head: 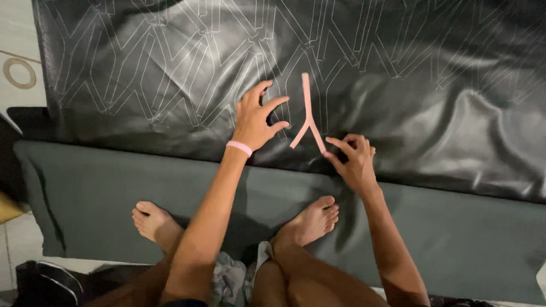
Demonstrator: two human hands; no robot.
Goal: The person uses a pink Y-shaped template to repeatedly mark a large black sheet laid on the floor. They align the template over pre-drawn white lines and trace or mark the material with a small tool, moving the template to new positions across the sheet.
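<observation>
A pink Y-shaped template [307, 116] lies on a large black leather-like sheet [398, 85] covered with traced white outlines of the same shape. My left hand [257, 118], with a pink band on its wrist, rests on the sheet just left of the template, fingers spread. My right hand [354, 157] pinches the lower right leg of the template near the sheet's front edge. Whether it also holds a pen is hidden.
Under the black sheet lies a grey-green mat [114, 193]. My bare feet [310, 222] rest on that mat. A ring-shaped object [19, 73] sits on the pale floor at the far left. Dark items lie at the bottom left corner [51, 281].
</observation>
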